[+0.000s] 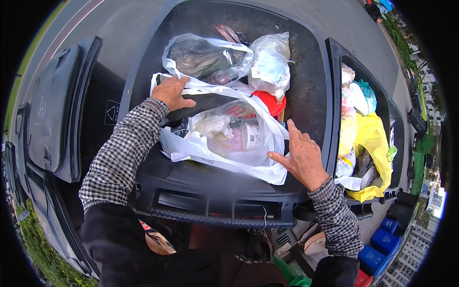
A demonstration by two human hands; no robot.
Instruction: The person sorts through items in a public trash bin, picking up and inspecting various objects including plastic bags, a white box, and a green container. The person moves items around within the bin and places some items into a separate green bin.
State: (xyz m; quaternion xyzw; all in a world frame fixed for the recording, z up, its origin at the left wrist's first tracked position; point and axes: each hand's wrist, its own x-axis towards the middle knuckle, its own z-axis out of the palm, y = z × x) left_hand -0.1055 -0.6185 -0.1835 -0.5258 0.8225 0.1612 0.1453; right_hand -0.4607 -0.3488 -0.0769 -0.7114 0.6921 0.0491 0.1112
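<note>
An untied white plastic bag (200,149) lies spread wide in a black wheeled bin (304,86). Inside it I see a white tub (250,136) with a printed label, a crumpled clear bag (215,125) and other wrapped refuse. My left hand (173,94) rests against the bag's upper left edge, thumb spread away from the fingers. To the right, my right hand (300,156) is held open beside the bag's rim, its thumb close to the plastic. Beyond lie an open bag of dark refuse (204,59), a tied translucent bag (270,71) and a red round item (270,102).
On the right stands another bin (335,107), filled with bags, including a yellow bag (373,143). A lidded grey bin (53,114) is at my left. Blue bins (383,240) stand lower right. The near bin's handle bar (215,215) runs before my body.
</note>
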